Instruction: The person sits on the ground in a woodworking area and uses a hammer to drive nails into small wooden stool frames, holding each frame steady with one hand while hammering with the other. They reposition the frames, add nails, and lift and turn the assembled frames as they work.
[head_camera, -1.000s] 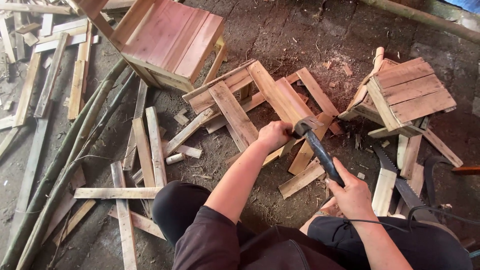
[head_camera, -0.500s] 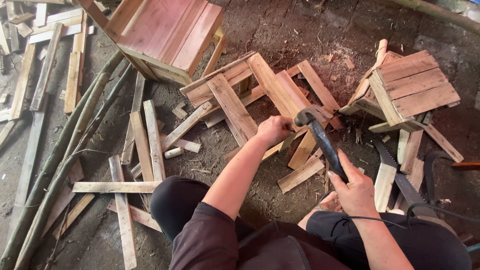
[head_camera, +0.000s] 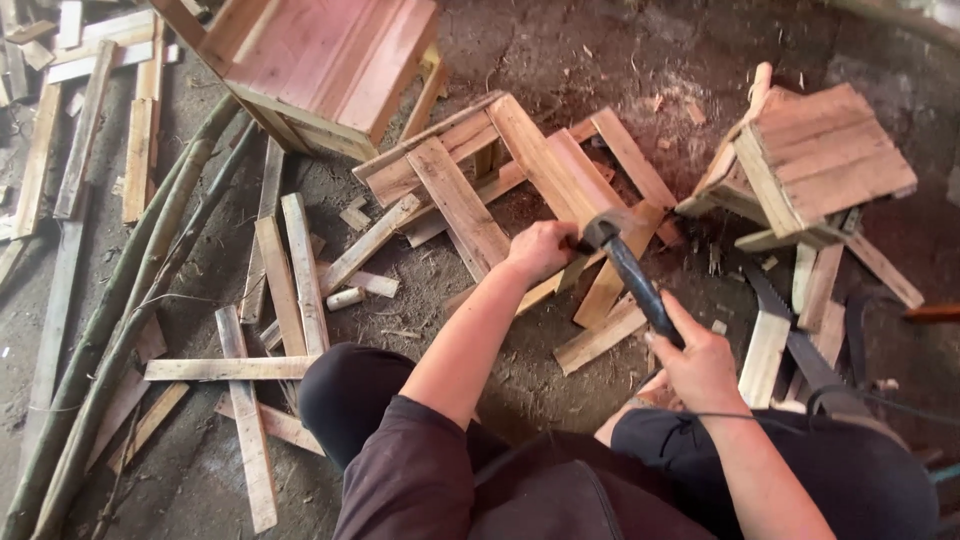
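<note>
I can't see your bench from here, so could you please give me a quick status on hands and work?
Right hand grips hammer. Left hand steadies wooden frame on the ground. Loose slats lie around.

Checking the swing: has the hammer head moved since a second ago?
Cannot tell: the hammer head sits by the left hand on the slat frame throughout.

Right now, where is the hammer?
In the head view, the hammer sits just right of centre. The right hand grips its dark handle, and its head meets the wooden frame beside the left hand.
</note>
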